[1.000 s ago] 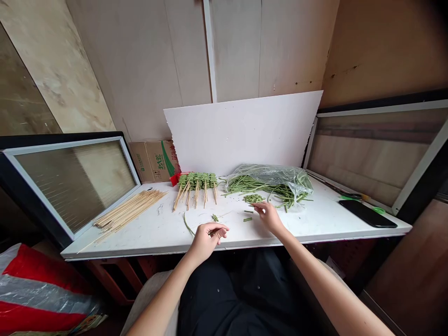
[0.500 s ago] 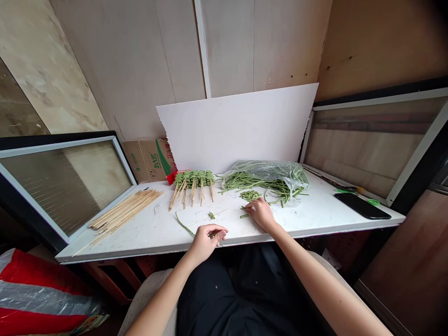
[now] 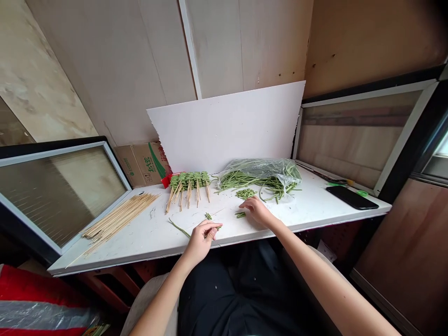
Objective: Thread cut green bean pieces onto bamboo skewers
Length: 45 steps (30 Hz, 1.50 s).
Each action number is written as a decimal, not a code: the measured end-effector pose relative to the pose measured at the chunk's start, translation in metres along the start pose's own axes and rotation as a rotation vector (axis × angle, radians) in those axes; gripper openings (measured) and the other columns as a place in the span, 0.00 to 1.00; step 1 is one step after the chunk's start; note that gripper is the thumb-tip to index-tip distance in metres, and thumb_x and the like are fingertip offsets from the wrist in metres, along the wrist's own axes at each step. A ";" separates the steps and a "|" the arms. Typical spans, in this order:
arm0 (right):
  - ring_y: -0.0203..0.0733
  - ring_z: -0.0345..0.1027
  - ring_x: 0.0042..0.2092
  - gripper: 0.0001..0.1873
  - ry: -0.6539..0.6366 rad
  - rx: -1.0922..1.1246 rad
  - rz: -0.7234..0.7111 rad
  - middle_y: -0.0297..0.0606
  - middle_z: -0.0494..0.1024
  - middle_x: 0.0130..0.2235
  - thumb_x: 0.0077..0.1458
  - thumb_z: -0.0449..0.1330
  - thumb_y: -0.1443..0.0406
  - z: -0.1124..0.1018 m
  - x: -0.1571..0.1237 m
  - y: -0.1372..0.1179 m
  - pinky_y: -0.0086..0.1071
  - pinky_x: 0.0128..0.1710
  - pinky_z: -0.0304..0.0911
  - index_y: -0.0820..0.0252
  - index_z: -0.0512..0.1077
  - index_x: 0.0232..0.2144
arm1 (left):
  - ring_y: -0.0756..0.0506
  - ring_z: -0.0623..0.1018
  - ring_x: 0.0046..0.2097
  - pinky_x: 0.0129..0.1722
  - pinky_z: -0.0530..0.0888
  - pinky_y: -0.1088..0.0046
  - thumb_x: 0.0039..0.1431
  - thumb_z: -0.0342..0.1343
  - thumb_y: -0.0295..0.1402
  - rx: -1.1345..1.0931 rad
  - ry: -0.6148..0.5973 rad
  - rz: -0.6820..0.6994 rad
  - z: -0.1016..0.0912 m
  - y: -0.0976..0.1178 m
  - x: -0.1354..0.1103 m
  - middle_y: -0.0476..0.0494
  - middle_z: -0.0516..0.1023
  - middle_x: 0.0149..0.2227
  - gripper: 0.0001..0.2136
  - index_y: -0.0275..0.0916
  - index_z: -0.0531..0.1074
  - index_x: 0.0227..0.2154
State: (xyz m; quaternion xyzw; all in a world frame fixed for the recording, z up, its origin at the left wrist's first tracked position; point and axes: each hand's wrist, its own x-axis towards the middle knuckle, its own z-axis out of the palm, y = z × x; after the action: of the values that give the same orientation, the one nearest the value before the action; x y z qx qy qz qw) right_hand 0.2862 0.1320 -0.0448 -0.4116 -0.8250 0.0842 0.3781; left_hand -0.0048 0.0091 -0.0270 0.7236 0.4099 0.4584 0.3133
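Two bare hands over the white tabletop (image 3: pixel 301 211); take the heap of cut green-bean pieces (image 3: pixel 245 193) as your mark. Your left hand (image 3: pixel 202 238), left of the heap and nearer you, has its fingers curled in a pinch, a bit of green bean (image 3: pixel 219 227) showing at the tips. It sits close above the front edge, forearm crossing it. A long bean (image 3: pixel 179 227) meets that hand's far side; held or not, you cannot tell. Your right hand (image 3: pixel 257 211) is low, just your side of the heap, fingers bent down beside a few cut lengths (image 3: pixel 240 214); whether it grips any is hidden.

Left of the heap: bean-loaded skewers (image 3: pixel 192 181), then loose bamboo skewers (image 3: pixel 121 217) reaching toward the left edge. Behind it: the clear plastic bag of long beans (image 3: pixel 262 169). Well right: a black phone (image 3: pixel 352 197) near the edge, with open white surface between it and your right hand.
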 end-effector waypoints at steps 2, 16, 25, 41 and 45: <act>0.51 0.71 0.44 0.18 0.001 0.012 0.024 0.46 0.84 0.41 0.64 0.53 0.73 -0.002 0.002 -0.004 0.45 0.49 0.64 0.59 0.84 0.40 | 0.49 0.76 0.34 0.37 0.77 0.70 0.69 0.56 0.44 -0.004 0.015 -0.002 0.000 -0.001 0.000 0.37 0.78 0.43 0.17 0.37 0.83 0.47; 0.46 0.76 0.42 0.19 -0.258 0.430 -0.191 0.41 0.85 0.40 0.58 0.70 0.50 -0.007 -0.001 -0.123 0.37 0.42 0.69 0.53 0.83 0.46 | 0.45 0.83 0.35 0.41 0.82 0.65 0.56 0.69 0.43 -0.217 0.116 -0.165 -0.001 0.007 0.002 0.43 0.80 0.34 0.22 0.34 0.77 0.48; 0.48 0.73 0.44 0.12 -0.070 0.328 -0.223 0.43 0.84 0.38 0.64 0.66 0.55 -0.004 -0.001 -0.121 0.39 0.43 0.67 0.54 0.83 0.42 | 0.45 0.83 0.32 0.36 0.81 0.67 0.58 0.67 0.43 -0.072 0.117 -0.160 -0.008 0.010 0.004 0.39 0.84 0.35 0.15 0.34 0.81 0.39; 0.47 0.68 0.43 0.10 -0.067 0.440 -0.266 0.38 0.79 0.33 0.62 0.61 0.73 0.005 -0.010 -0.144 0.39 0.44 0.65 0.54 0.78 0.33 | 0.46 0.78 0.34 0.38 0.73 0.70 0.56 0.57 0.20 0.184 0.124 0.089 -0.005 0.033 -0.003 0.44 0.81 0.31 0.10 0.39 0.80 0.26; 0.46 0.69 0.43 0.08 -0.110 0.561 -0.204 0.37 0.79 0.32 0.62 0.64 0.70 0.006 -0.010 -0.143 0.39 0.46 0.65 0.54 0.79 0.31 | 0.45 0.78 0.34 0.37 0.73 0.70 0.57 0.57 0.22 0.107 0.058 0.101 -0.008 0.034 -0.003 0.43 0.81 0.31 0.10 0.39 0.79 0.24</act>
State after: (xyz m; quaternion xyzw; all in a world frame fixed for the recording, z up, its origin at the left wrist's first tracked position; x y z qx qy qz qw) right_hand 0.1979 0.0327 0.0096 -0.2010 -0.8259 0.2924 0.4383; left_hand -0.0021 -0.0082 0.0027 0.7457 0.4055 0.4718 0.2387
